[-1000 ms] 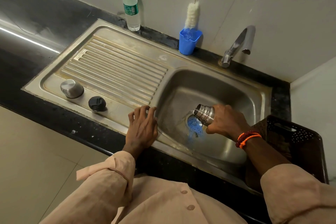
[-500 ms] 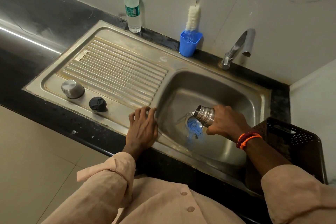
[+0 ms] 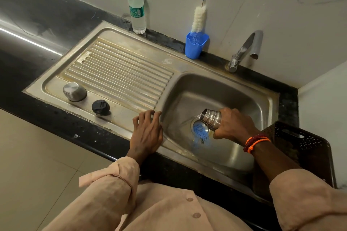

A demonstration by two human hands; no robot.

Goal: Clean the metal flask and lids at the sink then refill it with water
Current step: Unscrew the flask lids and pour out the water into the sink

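My right hand (image 3: 231,124) grips the metal flask (image 3: 211,118) inside the sink basin (image 3: 234,92). The flask is tipped, its open mouth pointing left and down toward the drain, where a blue scrubber (image 3: 200,131) lies. Water runs from the mouth. My left hand (image 3: 147,130) rests with spread fingers on the basin's left rim and holds nothing. On the drainboard at left lie the steel cap (image 3: 74,91) and the black inner lid (image 3: 100,107).
A bottle brush (image 3: 199,18) stands in a blue cup (image 3: 195,46) at the back. A plastic water bottle (image 3: 136,9) stands by the wall. The tap (image 3: 245,50) is behind the basin. A dark perforated basket (image 3: 300,140) sits at the right.
The flask has stayed tipped over the drain, with only a slight shift of my right hand. My left hand has kept its place on the rim.
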